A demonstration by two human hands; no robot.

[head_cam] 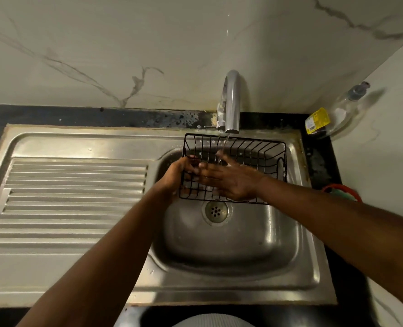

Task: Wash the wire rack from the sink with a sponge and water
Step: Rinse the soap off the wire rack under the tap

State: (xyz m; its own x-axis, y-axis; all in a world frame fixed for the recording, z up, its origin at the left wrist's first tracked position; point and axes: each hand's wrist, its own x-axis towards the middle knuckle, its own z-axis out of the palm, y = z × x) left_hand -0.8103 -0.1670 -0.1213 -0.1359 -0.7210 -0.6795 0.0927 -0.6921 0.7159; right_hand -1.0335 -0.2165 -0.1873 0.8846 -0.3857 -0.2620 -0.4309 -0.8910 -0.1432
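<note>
**A:** Item: wire rack (257,152). Location?

**B:** Over the back of the sink (231,251), under the tap (231,102), with the water stream (225,145) falling into it. The left hand (179,173) grips the rack's left wall, fingers curled round the wires. The right hand (228,182) lies flat inside the rack, palm down, fingers straight and pointing left. It grasps nothing that shows.

**A:** Obscured?

**B:** The rack floor under the right palm. Pale patches at that hand's edges may be foam or something else; cannot tell. The left fingertips are partly behind the wires. Whether the rack's base touches the basin: cannot tell. Both forearms are cut off at the lower edge.

**A:** Appearance?

**B:** Thin black wire, rectangular basket form, open top, upright side wires. Its near edge sits just behind the drain (216,211).

**A:** Other entries?

**B:** Ribbed drainboard (77,197), left of the basin. Clear bottle (344,109) with a yellow label, on the dark surface (318,161) in the right corner.
</note>
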